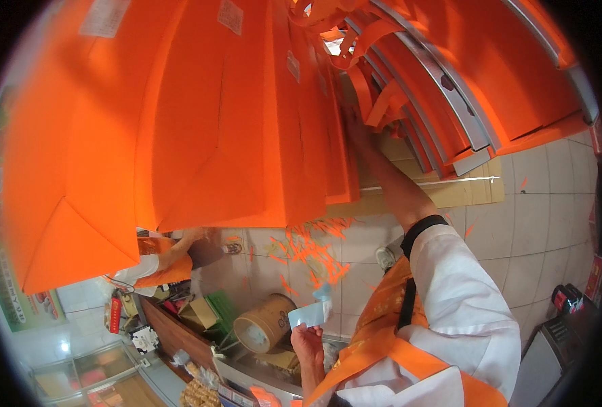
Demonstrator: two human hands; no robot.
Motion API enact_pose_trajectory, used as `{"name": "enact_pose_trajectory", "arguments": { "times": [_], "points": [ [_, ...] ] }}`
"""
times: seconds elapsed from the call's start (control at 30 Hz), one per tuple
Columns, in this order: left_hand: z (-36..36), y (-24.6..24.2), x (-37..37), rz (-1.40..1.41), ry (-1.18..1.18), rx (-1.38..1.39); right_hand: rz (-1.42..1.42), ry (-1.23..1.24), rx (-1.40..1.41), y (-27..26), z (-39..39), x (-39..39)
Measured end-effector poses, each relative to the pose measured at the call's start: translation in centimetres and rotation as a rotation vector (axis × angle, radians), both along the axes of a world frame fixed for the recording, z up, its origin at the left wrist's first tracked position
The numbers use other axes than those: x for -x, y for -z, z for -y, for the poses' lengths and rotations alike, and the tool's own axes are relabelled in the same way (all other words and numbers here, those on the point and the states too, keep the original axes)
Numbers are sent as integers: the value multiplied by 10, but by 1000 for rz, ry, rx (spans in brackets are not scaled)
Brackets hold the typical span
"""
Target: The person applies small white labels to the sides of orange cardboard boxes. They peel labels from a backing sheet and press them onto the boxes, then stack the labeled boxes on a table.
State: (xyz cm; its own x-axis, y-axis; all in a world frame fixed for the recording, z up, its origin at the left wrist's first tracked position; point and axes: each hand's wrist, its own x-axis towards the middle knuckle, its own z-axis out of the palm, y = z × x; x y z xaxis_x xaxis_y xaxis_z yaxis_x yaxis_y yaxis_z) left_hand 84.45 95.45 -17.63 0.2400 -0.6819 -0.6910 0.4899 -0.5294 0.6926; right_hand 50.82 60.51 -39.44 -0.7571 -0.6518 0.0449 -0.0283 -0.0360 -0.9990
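Note:
My left hand (308, 345) pinches a pale blue label strip (308, 314); a loose curled end hangs past it above the floor. My right arm, in a white sleeve with a black cuff band, reaches up between two groups of orange bags. In shadow there, my right hand (353, 124) is against or close beside the left group of orange bags (204, 127), its fingers hard to make out. Several of those bags carry white labels (231, 16) with print. The right group of orange bags (433, 102) shows fabric handles (382, 104) and grey edges.
Flattened cardboard (448, 193) lies under the bags. Orange and tan scraps (311, 249) litter the tiled floor (530, 224). Another person's arm (179, 249) shows at left. Below are a cardboard drum (265, 323), a green crate (223, 310) and a glass display case (85, 371).

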Motion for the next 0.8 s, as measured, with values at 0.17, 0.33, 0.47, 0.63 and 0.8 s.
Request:
{"name": "enact_pose_trajectory", "arguments": {
  "times": [0.17,0.33,0.47,0.63,0.8],
  "points": [
    [3,3,3,21,19,-10,-81,-209,55,-42,-15,23],
    [1,1,6,51,-6,-37,-243,-262,-24,-76,14,20],
    [4,2,12,50,55,-14,-288,-366,-1,-74,-49,14],
    [11,1,21,135,142,62,-125,-751,-93,-81,-206,-31],
    [15,-11,35,241,485,223,211,-920,-74,-122,-319,-96]
  ]
}}
